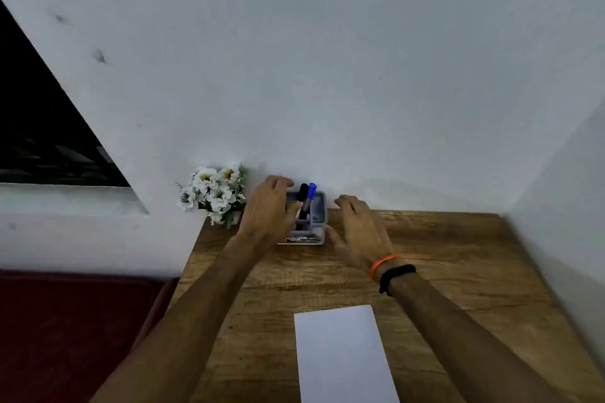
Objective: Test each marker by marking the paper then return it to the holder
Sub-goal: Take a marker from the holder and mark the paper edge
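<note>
Our left hand point(266, 206) wraps the left side of the small grey plastic holder point(319, 206), fingers curled over its far rim, so we judge it grasping the holder to steady it; our right hand point(357, 226) hovers just beside the holder's right wall with fingers loosely spread, released and holding nothing; the black marker point(302, 193) and the blue-capped marker point(311, 195) both stand tilted in the holder at the back of the wooden worktop point(458, 271), near the wall; the white sheet of paper point(340, 353) lies well apart, close to us, and bears no mark that we can see. From here we judge the risk to be tipping: pulling a marker at a slant could drag the light holder over, or knock it against the pot of white artificial flowers point(212, 193) just to its left; a loose hold could also drop the marker.
</note>
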A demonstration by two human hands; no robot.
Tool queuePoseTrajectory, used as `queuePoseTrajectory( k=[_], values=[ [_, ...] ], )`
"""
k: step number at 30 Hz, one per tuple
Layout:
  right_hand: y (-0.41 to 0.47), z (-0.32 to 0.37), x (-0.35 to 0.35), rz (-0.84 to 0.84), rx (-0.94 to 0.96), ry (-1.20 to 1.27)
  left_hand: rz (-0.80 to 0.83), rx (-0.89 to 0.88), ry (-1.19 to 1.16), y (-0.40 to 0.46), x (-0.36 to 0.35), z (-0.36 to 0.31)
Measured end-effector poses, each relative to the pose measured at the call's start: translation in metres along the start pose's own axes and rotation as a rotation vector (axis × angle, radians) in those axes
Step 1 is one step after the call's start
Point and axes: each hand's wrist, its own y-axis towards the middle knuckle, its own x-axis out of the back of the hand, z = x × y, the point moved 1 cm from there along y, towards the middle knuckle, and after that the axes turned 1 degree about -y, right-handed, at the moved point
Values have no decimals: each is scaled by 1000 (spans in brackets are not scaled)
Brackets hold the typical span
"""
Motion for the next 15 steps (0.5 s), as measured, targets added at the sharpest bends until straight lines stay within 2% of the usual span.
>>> queuePoseTrajectory(
  k=[8,15],
  values=[
    [21,-11,-55,-125,132,35,76,54,55,60,-52,13],
    [20,-15,-77,-224,184,16,-1,16,103,69,-69,18]
  ],
)
